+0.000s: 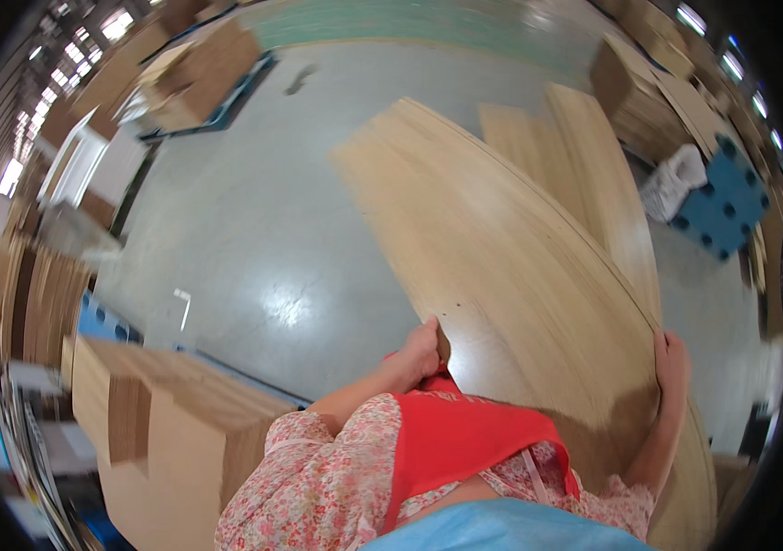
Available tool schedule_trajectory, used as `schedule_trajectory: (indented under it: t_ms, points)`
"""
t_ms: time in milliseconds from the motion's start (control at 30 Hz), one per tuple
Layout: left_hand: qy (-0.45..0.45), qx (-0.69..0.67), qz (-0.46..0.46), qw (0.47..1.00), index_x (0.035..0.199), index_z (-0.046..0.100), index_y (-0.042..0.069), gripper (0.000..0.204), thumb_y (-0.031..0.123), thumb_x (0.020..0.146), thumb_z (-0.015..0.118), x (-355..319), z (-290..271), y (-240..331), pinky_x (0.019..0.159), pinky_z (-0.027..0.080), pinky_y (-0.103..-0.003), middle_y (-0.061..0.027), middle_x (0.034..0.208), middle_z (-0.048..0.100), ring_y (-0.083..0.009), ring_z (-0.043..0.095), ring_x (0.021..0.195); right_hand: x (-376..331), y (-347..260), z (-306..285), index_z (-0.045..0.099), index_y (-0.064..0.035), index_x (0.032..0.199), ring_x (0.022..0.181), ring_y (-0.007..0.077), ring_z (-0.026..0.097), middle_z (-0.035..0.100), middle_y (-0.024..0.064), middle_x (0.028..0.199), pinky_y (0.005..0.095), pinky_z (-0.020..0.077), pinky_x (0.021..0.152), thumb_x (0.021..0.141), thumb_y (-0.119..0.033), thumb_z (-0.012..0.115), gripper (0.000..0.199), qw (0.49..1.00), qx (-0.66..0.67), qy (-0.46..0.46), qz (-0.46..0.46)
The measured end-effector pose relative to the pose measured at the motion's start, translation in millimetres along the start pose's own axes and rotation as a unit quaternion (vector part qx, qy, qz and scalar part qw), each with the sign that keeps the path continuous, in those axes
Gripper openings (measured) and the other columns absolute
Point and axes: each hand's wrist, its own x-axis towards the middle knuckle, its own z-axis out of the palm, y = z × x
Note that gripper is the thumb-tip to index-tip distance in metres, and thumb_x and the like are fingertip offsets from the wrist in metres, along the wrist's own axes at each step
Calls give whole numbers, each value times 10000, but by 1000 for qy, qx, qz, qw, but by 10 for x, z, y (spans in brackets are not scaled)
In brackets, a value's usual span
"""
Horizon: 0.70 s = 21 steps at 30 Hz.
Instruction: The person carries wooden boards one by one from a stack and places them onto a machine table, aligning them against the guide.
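Hands grip one large wooden board (502, 275) at its near end: the left hand (421, 354) is curled around the left edge with the fingers wrapped under it, and the right hand (671, 367) clasps the right edge with the palm pressed to the side. The board stretches away from the person over the grey concrete floor (245, 248), its far end reaching toward the middle of the room. Just beyond it on the right lie two more boards (584, 156) of the same pale wood, so three are in view. A blue pallet (727, 207) sits well to the right with a white sack (671, 184) beside it; another blue pallet (217, 110) on the far left carries a stack of cardboard (199, 78). One cardboard box (162, 422) stands near the person's left side. The board is wide and held only at its two edges, so it could well tip or slide out of the fingers if one side drops, and its far end might scrape the neighbouring boards.
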Motion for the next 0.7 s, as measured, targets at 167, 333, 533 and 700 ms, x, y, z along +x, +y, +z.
schedule_trajectory:
  t_ms: [167,333,533,700]
  points:
    - [34,153,3,988,1304,405,19,510,400,965,426,-327,627,904,956,407,-420,-125,1345,442,-280,471,1158,274,-206,-65,564,8,847,791,409,554,589,227,839,447,431,678,912,-367,478,390,998,10,-4,61]
    - [39,81,-81,993,1355,342,6,546,391,973,408,-173,1125,1600,1024,349,-443,-124,1383,421,-290,420,1237,430,-468,-21,601,-48,850,795,387,577,616,190,816,450,438,674,903,-386,494,359,993,-19,15,114]
    - [-7,130,-107,986,1290,399,-3,482,374,995,347,-58,1597,1807,962,416,-456,-137,1287,496,-292,510,1126,542,-429,-230,619,-48,817,785,373,589,622,173,784,440,447,665,897,-392,508,370,981,-9,-1,196]
    - [-44,144,-148,977,1280,402,-4,476,374,998,334,355,1681,1712,969,409,-500,-137,1276,496,-312,500,1132,432,-274,-155,614,-40,804,781,383,588,618,179,769,445,443,662,894,-392,509,378,972,1,0,236]
